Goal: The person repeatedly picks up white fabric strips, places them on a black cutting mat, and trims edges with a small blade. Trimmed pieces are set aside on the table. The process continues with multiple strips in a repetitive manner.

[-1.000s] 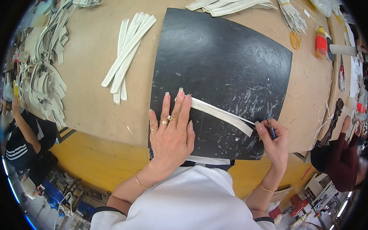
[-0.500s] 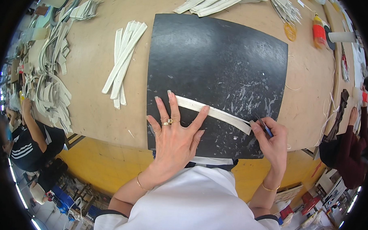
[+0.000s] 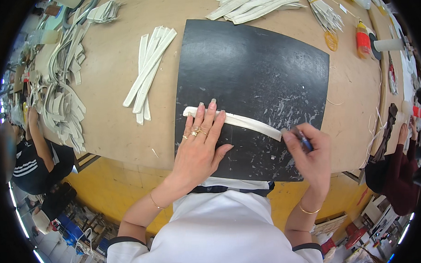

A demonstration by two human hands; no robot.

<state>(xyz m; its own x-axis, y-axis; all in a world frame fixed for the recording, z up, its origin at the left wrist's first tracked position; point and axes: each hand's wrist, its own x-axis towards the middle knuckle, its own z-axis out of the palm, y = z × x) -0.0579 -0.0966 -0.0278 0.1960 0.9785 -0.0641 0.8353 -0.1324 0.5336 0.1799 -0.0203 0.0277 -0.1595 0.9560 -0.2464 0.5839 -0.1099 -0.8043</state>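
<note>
A narrow white strip (image 3: 252, 124) lies slantwise across a scuffed black mat (image 3: 250, 68). My left hand (image 3: 197, 142) rests flat on the strip's left part, fingers stretched out and pressing it against the mat. Just beyond the strip's right end, my right hand (image 3: 312, 151) is closed around a small dark and blue hand tool (image 3: 304, 141). Motion blur and my fingers hide the tool's tip, so its exact kind is unclear. The thumb and forefinger of that hand are close to the strip's end; whether they touch it I cannot tell.
Several white strips (image 3: 150, 73) lie crossed left of the mat, more (image 3: 259, 7) behind it. A large heap of pale strips (image 3: 58, 110) covers the table's left side. At the far right stands a red and yellow bottle (image 3: 362, 40). Co-workers' arms show at both sides.
My left hand's fingers have drawn closer together and moved along the strip, baring its left end. The strip's right end has shifted up and left. My right hand has moved slightly and tilted.
</note>
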